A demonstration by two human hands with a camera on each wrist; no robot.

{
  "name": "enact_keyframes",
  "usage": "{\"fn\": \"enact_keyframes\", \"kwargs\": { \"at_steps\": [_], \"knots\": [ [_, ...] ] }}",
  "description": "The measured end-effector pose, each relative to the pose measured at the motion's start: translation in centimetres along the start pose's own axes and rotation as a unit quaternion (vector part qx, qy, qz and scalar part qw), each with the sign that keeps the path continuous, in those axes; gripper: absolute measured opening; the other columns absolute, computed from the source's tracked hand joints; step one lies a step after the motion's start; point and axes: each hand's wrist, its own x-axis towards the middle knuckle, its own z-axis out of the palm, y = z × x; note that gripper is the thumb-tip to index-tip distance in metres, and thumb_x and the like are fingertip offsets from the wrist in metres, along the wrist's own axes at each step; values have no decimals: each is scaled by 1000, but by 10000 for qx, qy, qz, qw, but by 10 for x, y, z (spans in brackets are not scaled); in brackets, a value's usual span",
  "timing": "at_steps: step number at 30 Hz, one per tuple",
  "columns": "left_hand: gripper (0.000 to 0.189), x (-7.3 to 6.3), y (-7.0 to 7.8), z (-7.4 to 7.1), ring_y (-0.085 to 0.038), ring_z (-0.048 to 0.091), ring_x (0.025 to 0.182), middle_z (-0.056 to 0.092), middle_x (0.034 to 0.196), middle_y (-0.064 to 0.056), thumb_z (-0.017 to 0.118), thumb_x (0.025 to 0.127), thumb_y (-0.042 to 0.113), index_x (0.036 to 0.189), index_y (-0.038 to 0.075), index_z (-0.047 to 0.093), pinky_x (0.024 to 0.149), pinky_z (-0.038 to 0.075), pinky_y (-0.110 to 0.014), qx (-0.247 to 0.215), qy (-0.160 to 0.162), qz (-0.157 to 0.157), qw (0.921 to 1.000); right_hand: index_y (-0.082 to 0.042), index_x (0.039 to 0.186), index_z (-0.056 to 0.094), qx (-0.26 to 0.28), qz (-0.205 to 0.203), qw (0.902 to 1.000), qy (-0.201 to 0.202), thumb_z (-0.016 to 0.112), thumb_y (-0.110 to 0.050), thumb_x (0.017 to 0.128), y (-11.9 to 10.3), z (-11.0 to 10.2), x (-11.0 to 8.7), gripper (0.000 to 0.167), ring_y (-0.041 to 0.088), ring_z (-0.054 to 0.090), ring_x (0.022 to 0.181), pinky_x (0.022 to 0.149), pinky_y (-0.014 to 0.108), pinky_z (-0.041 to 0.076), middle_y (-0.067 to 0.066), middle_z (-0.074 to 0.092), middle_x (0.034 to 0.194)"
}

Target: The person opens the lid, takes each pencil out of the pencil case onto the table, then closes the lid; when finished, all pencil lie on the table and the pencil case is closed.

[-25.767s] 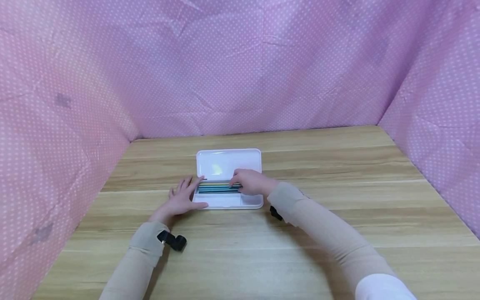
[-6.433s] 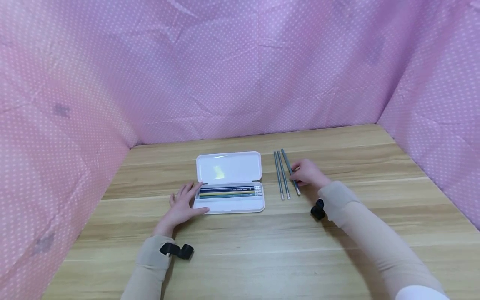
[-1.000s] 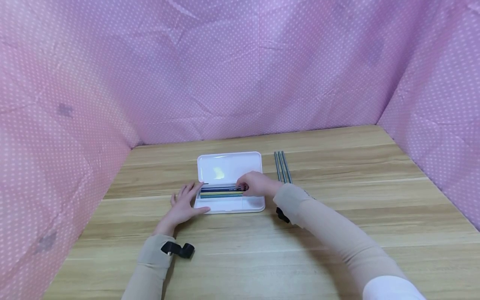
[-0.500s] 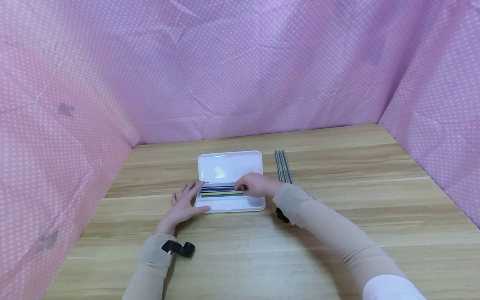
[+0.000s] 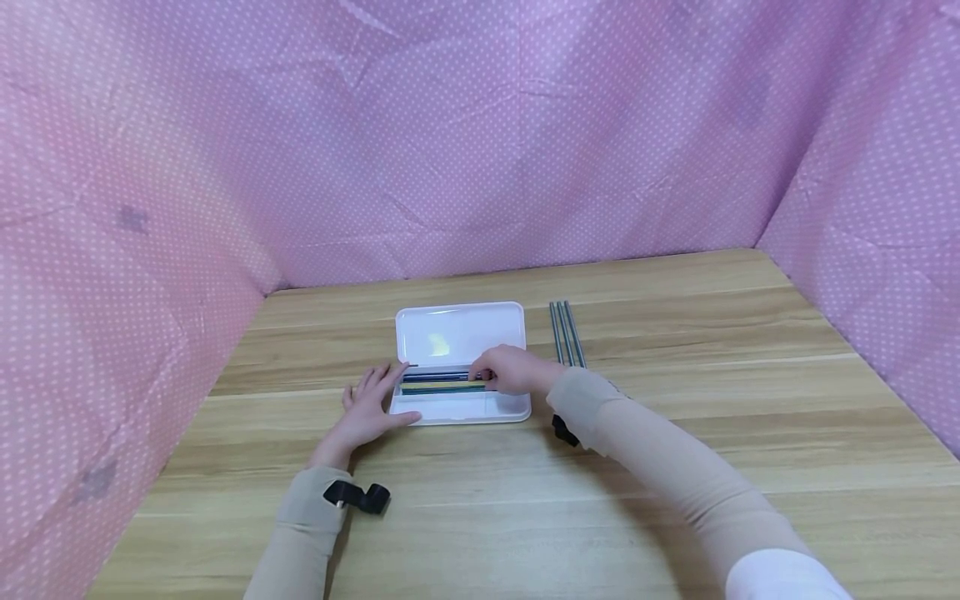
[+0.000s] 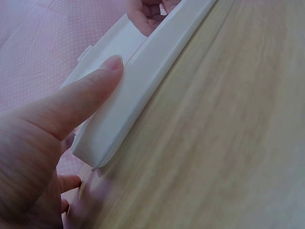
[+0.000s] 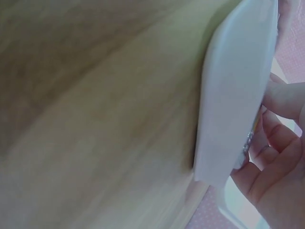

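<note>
An open white pencil case (image 5: 450,408) lies on the table with its lid (image 5: 480,329) folded back. Dark blue, yellow and teal pencils (image 5: 438,389) lie side by side in its rear compartment. My left hand (image 5: 363,417) steadies the case's left end, fingers spread, the thumb (image 6: 95,88) pressing the front rim. My right hand (image 5: 510,369) reaches into the right end, its curled fingers at a dark blue pencil (image 5: 450,377), seemingly pinching it. In the right wrist view silver pencil ends (image 7: 248,140) show beside these fingers; the contact itself is hidden.
Three grey-blue pencils (image 5: 567,333) lie side by side on the wooden table (image 5: 480,508) right of the case, their near ends hidden by the right wrist. A pink dotted cloth (image 5: 480,167) hangs behind and along both sides.
Since the oldest frame, three pencils have moved from the case to the table. The third was straightened beside the others, and my right hand returned to the case. Over the last second little moves.
</note>
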Motion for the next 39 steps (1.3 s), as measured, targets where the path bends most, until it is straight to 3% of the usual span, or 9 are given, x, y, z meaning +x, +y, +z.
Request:
{"fn": "enact_keyframes", "kwargs": {
  "at_steps": [8,13,18,22,26,30,34,39],
  "knots": [
    [89,1,-2,1,-46,3,141,16,155,-22,74,76,51,148,23,31,104,-11,-67,-22,15,-36,10000,-11,114,68,187,-49,9998,70,63,-2,89,-3,1,0,27,14,51,81,82,29,46,2,63,91],
    [87,1,-3,2,-47,3,141,16,155,-23,74,76,49,147,19,35,104,-11,-67,-31,64,4,10000,-10,113,68,288,-209,9986,390,62,-1,89,-6,-1,-4,27,14,52,82,80,28,48,2,64,93],
    [88,1,-3,2,-46,2,142,17,155,-23,74,75,49,147,17,34,104,-10,-68,10,55,0,10000,-8,113,68,853,-175,9930,800,63,-1,88,-8,-4,-9,26,14,53,79,72,24,48,3,63,90],
    [87,1,-2,1,-47,3,141,17,154,-23,74,76,49,147,22,32,103,-9,-69,4,51,34,10000,-7,114,67,1415,1,9831,1163,64,-2,87,-8,-7,-13,28,14,55,80,67,20,47,3,62,89],
    [86,1,-2,1,-47,4,141,18,154,-24,74,76,49,147,23,33,103,-8,-69,25,61,58,10000,-6,115,66,1950,168,9689,1515,66,-4,86,-5,-10,-18,28,16,57,84,71,23,46,5,62,90],
    [86,1,-1,1,-47,3,141,17,154,-24,74,76,48,147,23,32,102,-9,-69,-6,49,68,10000,-9,118,64,2490,470,9536,1625,66,-7,88,2,-11,-26,30,18,56,90,78,27,46,4,62,94],
    [87,2,-1,1,-47,3,141,17,154,-24,74,76,49,147,23,32,103,-10,-69,-15,41,52,10000,-10,120,63,2973,748,9365,1704,65,-9,89,10,-10,-33,31,19,53,90,77,28,44,5,62,98],
    [87,1,-1,2,-47,3,141,17,155,-24,74,76,49,147,23,32,103,-10,-69,10,43,28,10000,-5,121,61,3294,776,9198,1986,63,-7,89,18,-9,-44,32,16,53,87,74,24,45,9,62,98]
  ]
}}
